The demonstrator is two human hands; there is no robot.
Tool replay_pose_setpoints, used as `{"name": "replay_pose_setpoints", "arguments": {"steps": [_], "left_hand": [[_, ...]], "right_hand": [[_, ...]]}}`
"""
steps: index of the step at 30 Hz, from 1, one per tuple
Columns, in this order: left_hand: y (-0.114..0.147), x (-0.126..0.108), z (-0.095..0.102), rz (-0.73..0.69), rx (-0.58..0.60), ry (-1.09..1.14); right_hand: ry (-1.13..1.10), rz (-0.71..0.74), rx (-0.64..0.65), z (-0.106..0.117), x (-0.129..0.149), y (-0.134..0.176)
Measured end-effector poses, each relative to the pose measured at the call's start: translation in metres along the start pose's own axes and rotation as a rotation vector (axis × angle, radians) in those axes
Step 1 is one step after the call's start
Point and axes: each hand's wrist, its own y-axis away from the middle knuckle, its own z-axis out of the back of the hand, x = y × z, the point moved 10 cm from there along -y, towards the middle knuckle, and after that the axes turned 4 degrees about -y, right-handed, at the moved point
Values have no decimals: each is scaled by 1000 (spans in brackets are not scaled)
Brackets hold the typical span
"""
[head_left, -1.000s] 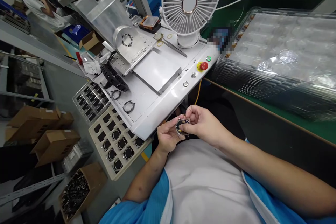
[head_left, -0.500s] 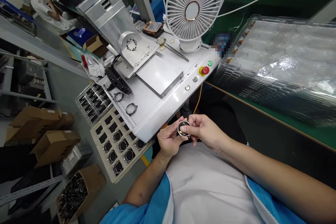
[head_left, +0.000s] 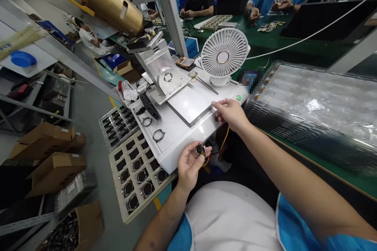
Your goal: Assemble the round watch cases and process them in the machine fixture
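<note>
My left hand [head_left: 190,164] is closed around a round watch case [head_left: 200,150] with a metal rim, a dark inside and a bit of orange. It holds the case in front of the machine's white front edge. My right hand [head_left: 231,114] is over that edge, beside the corner of the flat metal plate [head_left: 191,104]. Its thumb and forefinger are drawn together; anything small between them is hidden. Two dark rings [head_left: 158,135] lie on the machine's white top, left of the plate. Below them, a cream tray [head_left: 125,210] bears several similar round cases.
A white fan [head_left: 224,53] stands at the machine's back right. Stacked clear plastic trays [head_left: 318,106] fill the right side. A metal fixture [head_left: 165,70] and a gold-coloured cylinder [head_left: 113,2] rise behind the plate. Cardboard boxes [head_left: 53,168] stand left. Other people sit behind.
My right hand has left the watch case and moved up and forward to the machine's front edge. My left hand keeps the case. The view has tilted up.
</note>
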Motion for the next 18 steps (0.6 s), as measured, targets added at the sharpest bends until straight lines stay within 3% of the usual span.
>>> {"name": "replay_pose_setpoints", "arguments": {"steps": [3,6,9,14,18], "left_hand": [[2,-5,1,-16,20,-91],[3,-12,7,-80,-36,-177],[4,-19,8,-153,-83,-273],[6,-31,0,-251,-93,-496],[6,-36,-8,-306,-69,-604]], "right_hand": [[10,22,23,-2,15,-20],[20,60,38,-2,20,-13],[42,90,135,-6,16,20],[178,-63,499,-29,-21,98],[269,-56,516,-28,-34,120]]}}
